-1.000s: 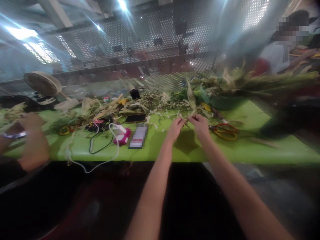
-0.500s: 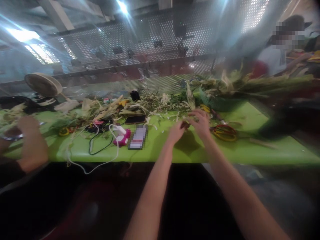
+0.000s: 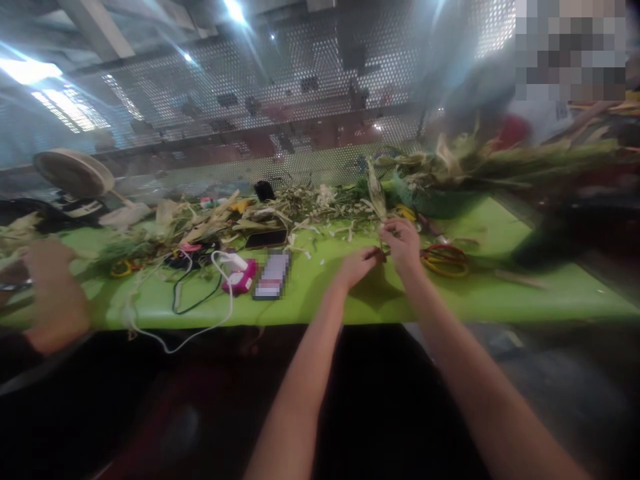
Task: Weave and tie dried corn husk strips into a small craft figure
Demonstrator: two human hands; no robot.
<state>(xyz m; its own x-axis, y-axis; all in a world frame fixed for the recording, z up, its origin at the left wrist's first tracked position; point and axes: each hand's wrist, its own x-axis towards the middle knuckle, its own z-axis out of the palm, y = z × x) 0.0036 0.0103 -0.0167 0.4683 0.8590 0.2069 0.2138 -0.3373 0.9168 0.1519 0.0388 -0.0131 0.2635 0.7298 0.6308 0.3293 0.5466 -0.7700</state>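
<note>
My right hand (image 3: pixel 403 241) is closed around the lower end of a pale green corn-husk bundle (image 3: pixel 376 190), which points up and slightly left from the fingers. Just to its left, my left hand (image 3: pixel 361 265) pinches something thin and dark below the bundle's base, too small to make out. Both hands hover low over the green tabletop (image 3: pixel 300 303), fingertips close together. Right of my right hand lie scissors (image 3: pixel 445 260) with red and yellow handles.
Husks and cut plant scraps (image 3: pixel 280 207) cover the table's back. To the left are a phone (image 3: pixel 273 275), a pink power adapter (image 3: pixel 240 277), cables and a dark phone (image 3: pixel 267 239). A green basin (image 3: pixel 435 200) holds stalks. Another person's arm (image 3: pixel 55 293) is at far left.
My left hand has shifted slightly, its fingers now more stretched toward the right hand. The husk bundle stays in my right hand. The view has turned a little, so the table appears shifted left.
</note>
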